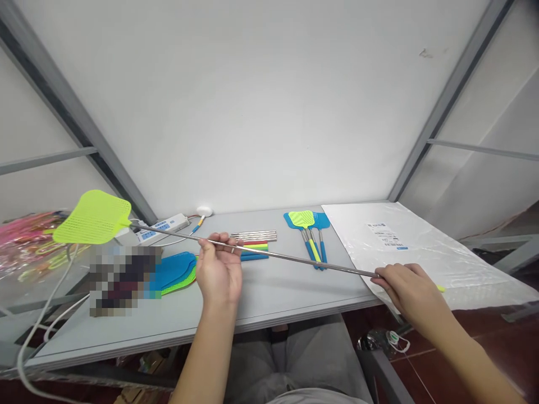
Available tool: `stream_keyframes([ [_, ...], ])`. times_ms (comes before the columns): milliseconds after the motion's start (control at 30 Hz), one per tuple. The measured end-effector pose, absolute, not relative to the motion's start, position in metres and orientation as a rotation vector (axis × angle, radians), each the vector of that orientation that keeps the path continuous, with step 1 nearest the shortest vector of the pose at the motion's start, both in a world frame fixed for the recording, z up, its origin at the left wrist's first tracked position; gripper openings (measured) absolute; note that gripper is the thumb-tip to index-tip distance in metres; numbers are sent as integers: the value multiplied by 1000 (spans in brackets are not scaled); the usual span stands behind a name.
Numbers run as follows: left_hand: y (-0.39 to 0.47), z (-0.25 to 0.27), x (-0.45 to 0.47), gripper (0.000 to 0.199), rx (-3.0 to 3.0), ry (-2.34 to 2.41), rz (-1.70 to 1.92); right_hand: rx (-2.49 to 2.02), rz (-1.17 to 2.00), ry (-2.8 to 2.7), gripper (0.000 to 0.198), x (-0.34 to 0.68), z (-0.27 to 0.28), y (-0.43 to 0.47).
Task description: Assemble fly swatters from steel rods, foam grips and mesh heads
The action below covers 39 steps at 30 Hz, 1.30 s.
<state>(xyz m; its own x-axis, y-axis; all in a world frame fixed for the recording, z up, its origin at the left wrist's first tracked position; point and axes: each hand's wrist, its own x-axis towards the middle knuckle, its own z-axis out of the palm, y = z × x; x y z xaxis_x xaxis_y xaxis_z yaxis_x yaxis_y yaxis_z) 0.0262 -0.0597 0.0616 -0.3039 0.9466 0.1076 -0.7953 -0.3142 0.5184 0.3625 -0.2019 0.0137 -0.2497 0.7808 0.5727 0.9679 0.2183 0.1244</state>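
Observation:
A long fly swatter (286,257) with a yellow-green head and an extended metal rod stretches across the view above the table. My left hand (219,269), palm up, pinches the rod near its middle. Closed round the handle end at the right is my right hand (408,286); a bit of yellow-green grip pokes out beyond it. Several shorter fly swatters (314,238) with blue and yellow-green heads lie behind the rod. Beyond my left hand lie metal rods (255,235) and coloured tubes (256,251). Loose blue swatter heads (172,272) rest left of my left wrist.
A white plastic mailer bag (391,235) with a label covers the table's right end. A power strip (164,227) with cables stands at the back left. Bagged colourful items (37,241) sit at far left. Grey frame posts (415,151) flank the table (295,306).

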Motion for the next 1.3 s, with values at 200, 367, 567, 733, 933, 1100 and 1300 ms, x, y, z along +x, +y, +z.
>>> stream_keyframes([
  [200, -74, 36, 49, 27, 697, 560, 1669, -1678, -528, -1992, 21, 378, 8, -199],
  [367, -62, 39, 26, 30, 649, 559, 1743, -1703, -500, -1959, 23, 385, 6, -205],
  [567, -52, 35, 11, 27, 599, 617, 1770, -1662, -472, -2002, 22, 379, -8, -200],
  [733, -61, 18, 25, 31, 605, 597, 1718, -1637, -451, -2000, 22, 360, -13, -190],
  [933, -62, 21, 27, 31, 629, 579, 1759, -1663, -454, -2023, 23, 355, -10, -189],
  [1100, -78, 18, 50, 32, 647, 581, 1686, -1619, -455, -2069, 20, 340, -6, -190],
  [1300, -107, 13, 92, 35, 726, 552, 1520, -1581, -414, -2105, 25, 306, 7, -178],
])
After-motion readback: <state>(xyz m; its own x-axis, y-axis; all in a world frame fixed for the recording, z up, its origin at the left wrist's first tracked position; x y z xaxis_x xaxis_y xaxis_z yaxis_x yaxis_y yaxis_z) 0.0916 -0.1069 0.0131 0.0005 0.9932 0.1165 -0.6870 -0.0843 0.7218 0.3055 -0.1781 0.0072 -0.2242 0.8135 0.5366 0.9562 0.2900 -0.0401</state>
